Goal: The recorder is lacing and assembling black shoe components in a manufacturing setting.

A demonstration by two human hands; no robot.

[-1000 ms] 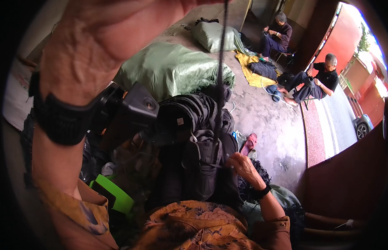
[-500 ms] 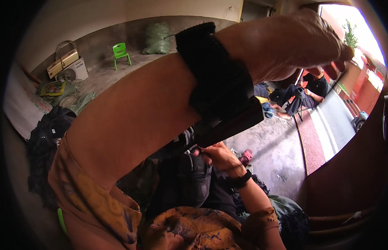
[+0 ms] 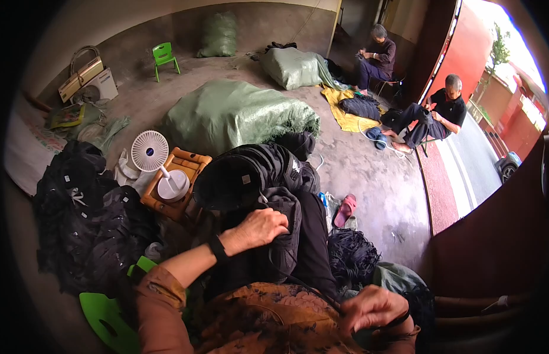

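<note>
On my lap lies a black cap-like fabric piece (image 3: 281, 255), with my left hand (image 3: 260, 229) closed over its upper edge. My right hand (image 3: 372, 307) is held low at my right side, apart from the fabric, its fingers curled together. A thin dark strand (image 3: 313, 288) runs from the fabric toward that hand; what the fingers grip is too small to make out. Just beyond my left hand sits a stack of black caps (image 3: 233, 177), nested and resting by my knees. Both wrists wear dark bands.
Left are a heap of black caps (image 3: 85, 218), a white fan (image 3: 149, 151) on a bamboo stool (image 3: 183, 162), and a green chair (image 3: 109, 318). Ahead lies a large green sack (image 3: 233, 115). A pink slipper (image 3: 346, 210) and dark strands (image 3: 351, 253) lie right. Two people sit farther off.
My left arm, raised across the view before, has come down, and its hand now holds the fabric. My right hand has left the fabric and moved down to the right.
</note>
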